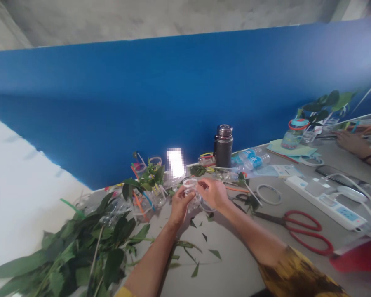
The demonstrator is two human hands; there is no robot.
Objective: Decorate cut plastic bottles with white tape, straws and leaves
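Observation:
Between both hands, over the middle of the table, is a small clear plastic cup (190,182) with a whitish band round its rim. My left hand (181,203) is wrapped round its left side, thumb across the front. The fingers of my right hand (212,192) are pinched at the right of the rim; whether they grip the band or the cup wall is unclear. Cut leaf pieces (215,253) lie on the table below the hands. To the left, clear cups hold leafy sprigs (156,177) and coloured straws (139,204).
A leafy heap (80,255) covers the left. Behind stand a dark flask (224,146) and lying plastic bottles (256,161). On the right are red-handled scissors (306,231), a tape roll (268,194), a power strip (327,204) and another person's hand (352,142).

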